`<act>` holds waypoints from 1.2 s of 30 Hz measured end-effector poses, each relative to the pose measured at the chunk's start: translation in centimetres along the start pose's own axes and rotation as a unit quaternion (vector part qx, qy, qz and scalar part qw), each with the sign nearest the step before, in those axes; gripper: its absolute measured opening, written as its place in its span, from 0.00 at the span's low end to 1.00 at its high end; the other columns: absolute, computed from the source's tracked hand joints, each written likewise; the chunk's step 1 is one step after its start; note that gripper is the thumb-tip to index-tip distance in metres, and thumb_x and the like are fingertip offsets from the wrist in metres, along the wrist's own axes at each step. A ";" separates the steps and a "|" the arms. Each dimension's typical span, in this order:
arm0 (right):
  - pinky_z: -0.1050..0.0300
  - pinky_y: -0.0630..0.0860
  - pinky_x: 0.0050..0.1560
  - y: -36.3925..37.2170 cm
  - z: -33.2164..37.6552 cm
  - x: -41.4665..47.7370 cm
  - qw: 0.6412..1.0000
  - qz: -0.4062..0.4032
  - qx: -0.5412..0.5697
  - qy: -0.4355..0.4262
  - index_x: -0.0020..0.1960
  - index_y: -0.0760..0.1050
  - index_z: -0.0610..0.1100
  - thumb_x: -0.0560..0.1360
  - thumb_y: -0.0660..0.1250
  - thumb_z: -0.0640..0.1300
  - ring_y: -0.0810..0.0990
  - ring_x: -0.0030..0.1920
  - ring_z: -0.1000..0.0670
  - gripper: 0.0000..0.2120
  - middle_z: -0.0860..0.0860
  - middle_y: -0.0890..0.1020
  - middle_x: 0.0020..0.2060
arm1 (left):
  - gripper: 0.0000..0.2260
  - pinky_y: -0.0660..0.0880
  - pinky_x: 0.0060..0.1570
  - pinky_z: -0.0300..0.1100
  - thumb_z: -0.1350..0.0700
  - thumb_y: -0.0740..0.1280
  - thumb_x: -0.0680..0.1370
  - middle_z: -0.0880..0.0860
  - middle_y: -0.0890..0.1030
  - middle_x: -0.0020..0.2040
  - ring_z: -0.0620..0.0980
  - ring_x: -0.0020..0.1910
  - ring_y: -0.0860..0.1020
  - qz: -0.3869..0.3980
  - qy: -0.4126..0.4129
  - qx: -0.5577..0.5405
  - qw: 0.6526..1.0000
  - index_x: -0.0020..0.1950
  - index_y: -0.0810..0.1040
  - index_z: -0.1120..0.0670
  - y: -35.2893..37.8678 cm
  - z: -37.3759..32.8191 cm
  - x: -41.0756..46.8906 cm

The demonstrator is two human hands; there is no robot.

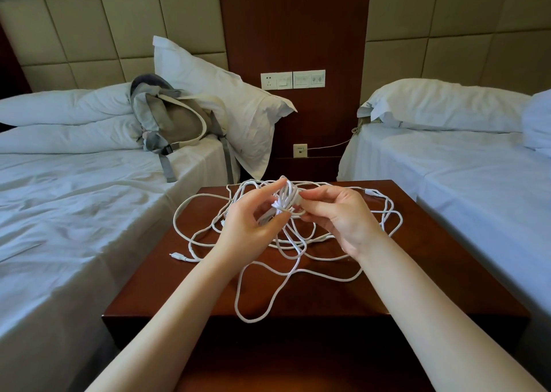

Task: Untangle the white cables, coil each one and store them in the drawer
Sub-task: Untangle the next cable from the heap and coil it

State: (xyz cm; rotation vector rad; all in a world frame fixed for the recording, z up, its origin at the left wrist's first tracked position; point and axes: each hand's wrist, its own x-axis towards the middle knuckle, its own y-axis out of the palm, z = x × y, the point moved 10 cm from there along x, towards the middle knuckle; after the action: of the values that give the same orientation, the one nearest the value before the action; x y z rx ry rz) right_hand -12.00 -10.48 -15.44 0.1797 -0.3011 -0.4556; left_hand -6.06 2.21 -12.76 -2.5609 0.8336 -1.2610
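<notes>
A tangle of white cables (286,251) sprawls in loose loops over the dark wooden nightstand (432,272). One loop hangs past the front edge. Both hands hold a knotted bunch of the cables (286,199) lifted above the top. My left hand (253,224) pinches the bunch between thumb and fingers from the left. My right hand (337,216) pinches it from the right with thumb and forefinger. A connector end (179,256) lies at the left of the top and another (371,192) at the back right. No drawer front shows in this view.
A bed with white sheets (74,213) stands left of the nightstand, with a grey backpack (173,120) and a pillow (226,99) on it. A second bed (477,177) stands right. Wall sockets (292,79) sit on the wooden panel behind.
</notes>
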 end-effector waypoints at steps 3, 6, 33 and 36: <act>0.61 0.80 0.39 -0.4 0.6 0.1 0.999 0.017 -0.042 -0.014 0.42 0.80 0.40 0.65 0.71 0.34 0.84 0.38 0.50 0.06 0.48 0.85 0.37 | 0.23 0.77 0.46 0.37 0.59 0.72 0.72 0.50 0.80 0.47 0.49 0.47 0.79 0.001 0.024 0.046 0.999 0.65 0.72 0.46 0.3 -0.5 0.0; 0.60 0.81 0.39 -0.6 1.8 0.2 0.984 0.000 -0.168 -0.065 0.42 0.81 0.41 0.69 0.72 0.32 0.83 0.36 0.51 0.06 0.49 0.84 0.35 | 0.24 0.76 0.42 0.33 0.61 0.73 0.71 0.44 0.77 0.44 0.44 0.43 0.78 -0.015 0.028 0.056 0.998 0.64 0.71 0.46 0.6 -0.6 -0.2; 0.63 0.80 0.38 0.6 2.5 -0.4 0.982 0.054 -0.164 -0.076 0.44 0.81 0.41 0.70 0.71 0.33 0.81 0.33 0.56 0.05 0.53 0.83 0.33 | 0.11 0.73 0.28 0.35 0.66 0.67 0.75 0.51 0.80 0.34 0.44 0.28 0.79 -0.060 -0.087 -0.063 0.992 0.47 0.75 0.49 -0.4 0.3 -0.6; 0.60 0.80 0.39 0.1 2.4 -0.2 0.983 0.042 -0.163 -0.071 0.44 0.78 0.39 0.70 0.72 0.33 0.80 0.33 0.52 0.04 0.48 0.82 0.34 | 0.12 0.71 0.29 0.32 0.66 0.68 0.74 0.49 0.80 0.34 0.41 0.27 0.77 -0.036 -0.072 -0.064 0.995 0.48 0.75 0.48 0.1 -0.2 -0.5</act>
State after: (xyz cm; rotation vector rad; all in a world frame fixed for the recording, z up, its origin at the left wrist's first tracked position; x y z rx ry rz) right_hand -12.92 -10.49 -13.19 -0.1864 -0.3673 -0.4280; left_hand -6.53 2.46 -13.00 -2.7672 0.8235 -1.0586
